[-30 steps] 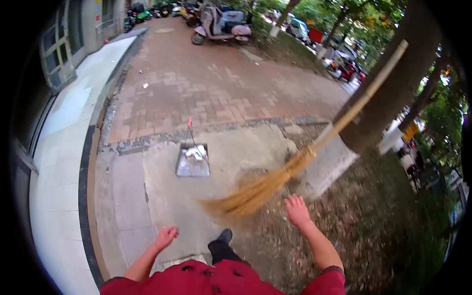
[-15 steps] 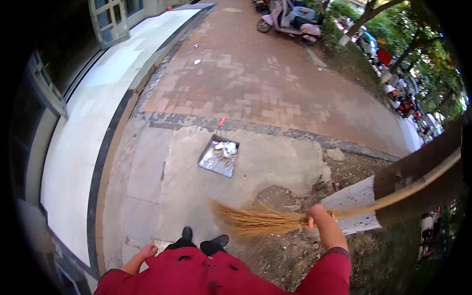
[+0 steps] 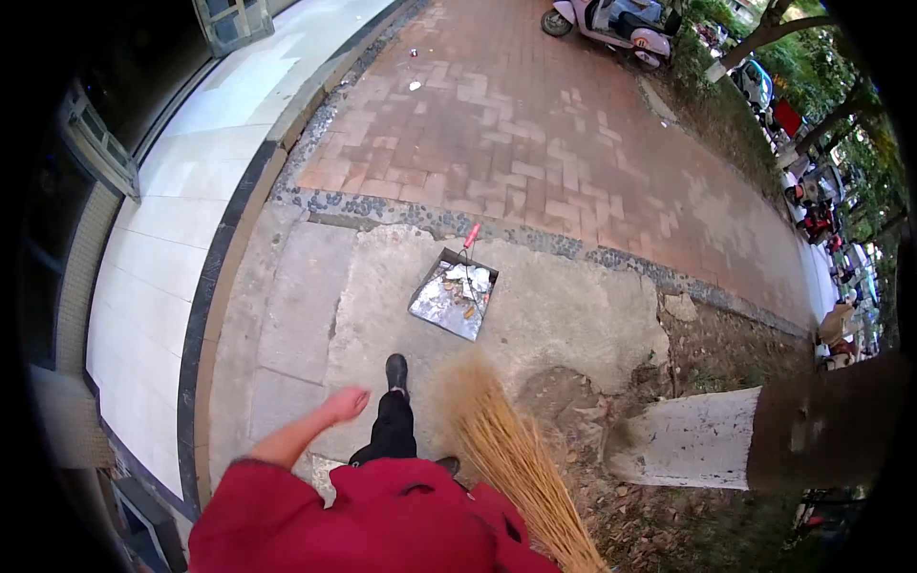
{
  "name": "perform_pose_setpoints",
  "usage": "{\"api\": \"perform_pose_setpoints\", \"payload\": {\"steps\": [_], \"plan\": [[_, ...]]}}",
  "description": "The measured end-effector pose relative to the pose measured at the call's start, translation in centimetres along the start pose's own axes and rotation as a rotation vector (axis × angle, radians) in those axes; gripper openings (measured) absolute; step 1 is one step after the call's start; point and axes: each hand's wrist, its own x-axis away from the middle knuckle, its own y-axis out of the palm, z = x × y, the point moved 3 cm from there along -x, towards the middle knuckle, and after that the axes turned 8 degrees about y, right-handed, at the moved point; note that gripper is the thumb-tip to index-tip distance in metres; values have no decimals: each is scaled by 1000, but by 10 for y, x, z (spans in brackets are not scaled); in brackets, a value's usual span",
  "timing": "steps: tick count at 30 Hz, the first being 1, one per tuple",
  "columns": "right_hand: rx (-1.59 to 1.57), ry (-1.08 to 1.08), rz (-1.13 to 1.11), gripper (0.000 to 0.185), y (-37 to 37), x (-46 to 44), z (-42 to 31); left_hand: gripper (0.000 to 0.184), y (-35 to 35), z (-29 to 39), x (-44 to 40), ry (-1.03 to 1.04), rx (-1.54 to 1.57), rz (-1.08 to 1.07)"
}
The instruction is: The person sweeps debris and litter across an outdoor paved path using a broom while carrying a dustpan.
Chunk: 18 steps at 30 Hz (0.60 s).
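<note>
A straw broom (image 3: 521, 458) slants from the middle of the ground down past my right side, its bristle tips blurred; its handle lies outside the view. My right hand is out of sight. On the left, my left hand (image 3: 346, 404) hangs over the concrete with its fingers curled in and nothing seen in them. Ahead of my feet, a metal dustpan (image 3: 444, 304) with a red grip (image 3: 472, 235) rests on the concrete, holding white scraps and brownish bits of litter (image 3: 466, 282).
A tree trunk with a white-painted base (image 3: 683, 437) stands at the right. Pale tiled step (image 3: 158, 258) with a dark edge runs along the left. Farther off are brick paving (image 3: 535, 143), a white scrap (image 3: 415, 86) and a parked scooter (image 3: 626, 33).
The broom has swung from lying across the right to pointing down beside me. My right hand has left the view, my left hand has moved forward, and one foot has stepped ahead.
</note>
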Motion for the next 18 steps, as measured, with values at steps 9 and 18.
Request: {"api": "perform_pose_setpoints", "payload": {"steps": [9, 18], "plan": [[-428, -17, 140, 94, 88, -74, -175, 36, -62, 19, -448, 897, -1134, 136], [-637, 8, 167, 93, 88, -91, -290, 19, -76, -38, -528, 860, -1276, -646]]}}
